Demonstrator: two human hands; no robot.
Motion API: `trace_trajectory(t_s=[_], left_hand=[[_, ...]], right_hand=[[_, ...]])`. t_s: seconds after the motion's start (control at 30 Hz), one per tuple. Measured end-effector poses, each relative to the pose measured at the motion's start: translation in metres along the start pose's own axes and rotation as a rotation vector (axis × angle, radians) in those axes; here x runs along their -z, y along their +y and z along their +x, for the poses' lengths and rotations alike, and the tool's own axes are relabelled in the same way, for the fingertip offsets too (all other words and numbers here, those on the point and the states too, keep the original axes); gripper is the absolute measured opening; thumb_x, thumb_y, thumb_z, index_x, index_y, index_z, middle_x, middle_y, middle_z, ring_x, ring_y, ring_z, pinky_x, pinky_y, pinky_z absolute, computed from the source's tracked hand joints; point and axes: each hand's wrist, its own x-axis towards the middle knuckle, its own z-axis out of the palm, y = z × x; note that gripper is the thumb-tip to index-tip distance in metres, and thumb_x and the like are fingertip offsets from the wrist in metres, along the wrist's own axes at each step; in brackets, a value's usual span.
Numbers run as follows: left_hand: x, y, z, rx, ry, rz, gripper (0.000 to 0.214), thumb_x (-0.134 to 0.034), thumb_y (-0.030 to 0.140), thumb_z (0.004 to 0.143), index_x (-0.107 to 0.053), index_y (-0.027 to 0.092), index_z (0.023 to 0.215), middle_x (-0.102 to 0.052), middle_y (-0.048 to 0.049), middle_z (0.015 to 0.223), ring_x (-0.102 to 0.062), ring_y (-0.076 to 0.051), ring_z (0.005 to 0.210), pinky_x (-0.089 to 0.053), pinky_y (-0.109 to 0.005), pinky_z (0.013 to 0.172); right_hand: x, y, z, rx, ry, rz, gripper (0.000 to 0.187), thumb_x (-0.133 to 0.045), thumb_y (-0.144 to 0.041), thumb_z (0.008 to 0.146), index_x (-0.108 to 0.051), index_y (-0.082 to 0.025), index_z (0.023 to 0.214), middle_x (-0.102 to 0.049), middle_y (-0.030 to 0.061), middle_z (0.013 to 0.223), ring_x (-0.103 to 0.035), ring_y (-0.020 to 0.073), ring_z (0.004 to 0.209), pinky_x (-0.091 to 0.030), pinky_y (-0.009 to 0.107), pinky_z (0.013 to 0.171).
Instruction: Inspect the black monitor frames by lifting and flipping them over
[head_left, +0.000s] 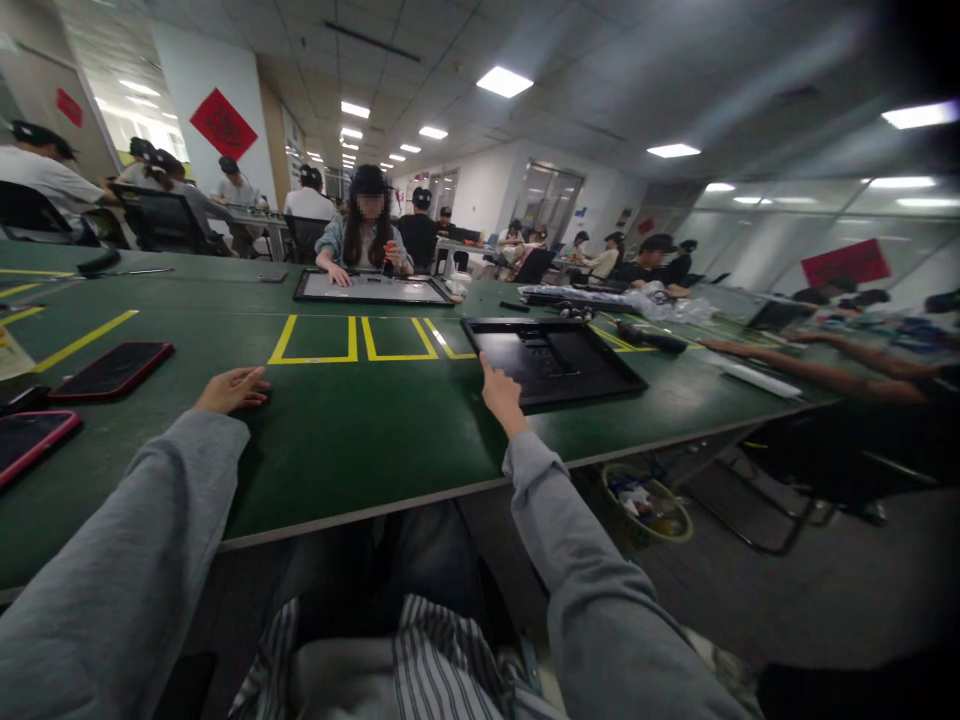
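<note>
My left hand (pixel 232 390) rests on the green tabletop with fingers loosely stretched and nothing in them. It lies left of the yellow tape outlines (pixel 315 360). At the near left edge of a black rectangular panel housing (pixel 600 370) is my right hand (pixel 501 390). Its index finger points forward at the rim, the other fingers are partly bent, and I see nothing held. Whether the fingertip touches the rim is hard to tell. The housing lies with its hollow side up, showing raised parts near its middle.
Phones in red cases (pixel 112 370) lie at the left. Across the green table (pixel 375 420), a person works on a framed panel (pixel 375 288). A dark power tool (pixel 652 338) and clear plastic wrap (pixel 660 303) lie beyond the housing. Another person's arms reach in at right, above a waste basket (pixel 649 505).
</note>
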Motion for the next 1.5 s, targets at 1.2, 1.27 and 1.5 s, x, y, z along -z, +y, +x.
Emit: trace_trajectory(t_s=[1.2, 1.27, 1.5], left_hand=[[-0.008, 0.004, -0.007, -0.059, -0.003, 0.127, 0.036, -0.078, 0.043, 0.078, -0.068, 0.014, 0.096, -0.074, -0.0108, 0.095, -0.065, -0.011, 0.06, -0.052, -0.023, 0.059], [-0.009, 0.005, -0.007, -0.061, -0.003, 0.121, 0.038, -0.079, 0.045, 0.076, -0.068, 0.014, 0.096, -0.074, -0.0107, 0.094, -0.065, -0.011, 0.061, -0.052, -0.024, 0.059], [-0.011, 0.008, -0.011, -0.073, -0.012, 0.167, 0.04, -0.077, 0.048, 0.077, -0.068, 0.015, 0.096, -0.075, -0.0089, 0.091, -0.063, -0.011, 0.06, -0.05, -0.023, 0.059]], right_hand=[[-0.028, 0.023, 0.022, 0.017, 0.069, -0.014, 0.067, -0.041, -0.015, 0.094, -0.025, -0.014, 0.16, -0.065, 0.0215, 0.12, -0.066, 0.0323, 0.105, -0.05, 0.044, 0.089], [-0.024, 0.009, 0.017, 0.049, 0.052, -0.013, 0.068, -0.042, -0.015, 0.094, -0.023, -0.011, 0.16, -0.065, 0.0223, 0.12, -0.066, 0.0326, 0.106, -0.05, 0.044, 0.09], [-0.008, -0.061, -0.017, 0.149, -0.013, 0.055, 0.072, -0.043, -0.016, 0.092, -0.019, -0.009, 0.16, -0.065, 0.0222, 0.122, -0.065, 0.0327, 0.11, -0.05, 0.044, 0.093]])
